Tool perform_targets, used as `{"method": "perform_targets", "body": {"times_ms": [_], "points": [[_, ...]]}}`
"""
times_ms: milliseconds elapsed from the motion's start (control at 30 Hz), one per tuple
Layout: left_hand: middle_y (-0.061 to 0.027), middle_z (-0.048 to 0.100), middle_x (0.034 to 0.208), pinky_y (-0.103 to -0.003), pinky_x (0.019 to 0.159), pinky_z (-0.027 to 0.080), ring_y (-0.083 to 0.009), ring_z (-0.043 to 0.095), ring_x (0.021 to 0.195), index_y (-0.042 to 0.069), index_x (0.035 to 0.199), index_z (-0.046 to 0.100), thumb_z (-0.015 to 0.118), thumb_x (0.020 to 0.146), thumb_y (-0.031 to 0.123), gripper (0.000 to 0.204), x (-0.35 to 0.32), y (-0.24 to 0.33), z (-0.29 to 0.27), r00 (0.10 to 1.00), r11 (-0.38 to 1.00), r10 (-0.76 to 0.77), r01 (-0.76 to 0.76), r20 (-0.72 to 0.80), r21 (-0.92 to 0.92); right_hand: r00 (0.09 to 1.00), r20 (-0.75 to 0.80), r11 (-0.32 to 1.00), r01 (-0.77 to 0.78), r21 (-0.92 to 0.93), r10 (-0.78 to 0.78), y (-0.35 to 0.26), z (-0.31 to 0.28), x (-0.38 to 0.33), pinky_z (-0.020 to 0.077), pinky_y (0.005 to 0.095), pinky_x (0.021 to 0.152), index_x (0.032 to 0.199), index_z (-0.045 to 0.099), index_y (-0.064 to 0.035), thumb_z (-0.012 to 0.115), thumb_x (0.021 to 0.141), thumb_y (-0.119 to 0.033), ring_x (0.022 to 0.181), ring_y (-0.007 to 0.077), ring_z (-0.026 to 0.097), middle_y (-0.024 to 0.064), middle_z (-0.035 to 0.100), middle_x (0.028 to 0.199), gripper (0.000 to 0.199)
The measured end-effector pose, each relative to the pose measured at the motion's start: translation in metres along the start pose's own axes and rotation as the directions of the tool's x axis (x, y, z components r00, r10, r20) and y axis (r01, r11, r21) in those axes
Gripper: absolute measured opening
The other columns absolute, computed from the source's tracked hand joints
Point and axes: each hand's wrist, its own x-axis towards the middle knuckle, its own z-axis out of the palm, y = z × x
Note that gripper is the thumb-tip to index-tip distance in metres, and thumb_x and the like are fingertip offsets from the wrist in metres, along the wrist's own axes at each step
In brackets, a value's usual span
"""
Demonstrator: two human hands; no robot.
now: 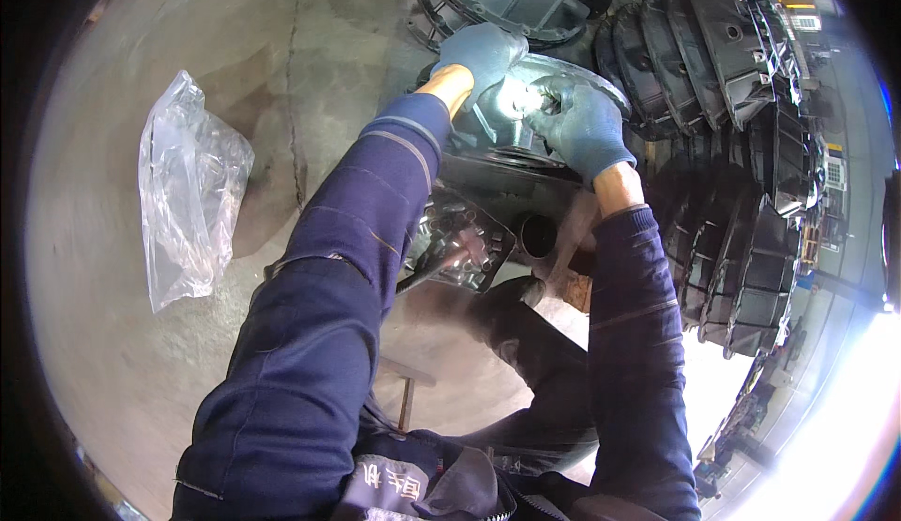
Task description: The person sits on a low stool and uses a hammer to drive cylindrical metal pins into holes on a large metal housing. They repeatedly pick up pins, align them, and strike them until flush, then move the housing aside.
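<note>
Both hands wear blue-grey gloves and work at a round metal housing [587, 78] in front of me. My left hand [483, 56] curls over its left side, back of the glove up, the fingertips hidden. A pale, thin bar [484, 123] shows just below that hand; whether the hand holds it I cannot tell. My right hand [584, 129] is closed at the housing's middle, its thumb and fingers pinched around something small and dark. Glare beside the right fingertips hides detail there.
A clear plastic bag [192, 197] lies on the concrete floor at left. Small metal parts in clear plastic [460, 244] sit below the housing, beside a dark round opening [538, 236]. A T-shaped, hammer-like tool [407, 399] lies near my legs. Black ribbed housings [723, 174] are stacked at right.
</note>
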Motion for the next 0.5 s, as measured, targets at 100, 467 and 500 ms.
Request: {"method": "perform_targets", "body": {"times_ms": [100,467,500], "points": [[-0.0253,0.071,0.113,-0.049,0.095,0.050,-0.0434,0.068,0.107,0.001,0.108,0.074,0.048,0.098,0.043,0.051,-0.003,0.000,-0.002,0.998,0.998,0.055,-0.055,0.003,0.037,0.996,-0.047,0.997,0.073,0.004,-0.072,-0.002,0.001,0.001,0.0544,0.0395,0.075,0.116,0.076,-0.0141,0.079,0.079,-0.039,0.081,0.0286,0.071,0.0092,0.073,0.089,0.045],[-0.0275,0.071,0.113,-0.049,0.097,0.049,-0.0448,0.067,0.109,-0.001,0.109,0.074,0.047,0.099,0.047,0.056,-0.010,0.004,-0.007,0.999,0.999,0.042,-0.042,0.014,-0.008,0.998,0.039,0.998,0.051,-0.048,-0.049,-0.014,-0.008,0.004,0.0560,0.0467,0.085,0.114,0.077,-0.0139,0.074,0.080,-0.039,0.095,0.0366,0.072,0.0177,0.075,0.102,0.041],[-0.0276,0.071,0.113,-0.049,0.097,0.049,-0.0446,0.067,0.110,-0.001,0.109,0.074,0.047,0.099,0.047,0.057,-0.009,0.004,-0.007,0.999,0.999,0.040,-0.040,0.014,-0.005,0.997,0.077,0.998,0.028,-0.053,-0.024,-0.016,-0.009,0.005,0.0563,0.0492,0.087,0.112,0.078,-0.0127,0.071,0.081,-0.038,0.098,0.0394,0.072,0.0208,0.074,0.106,0.041]]}}
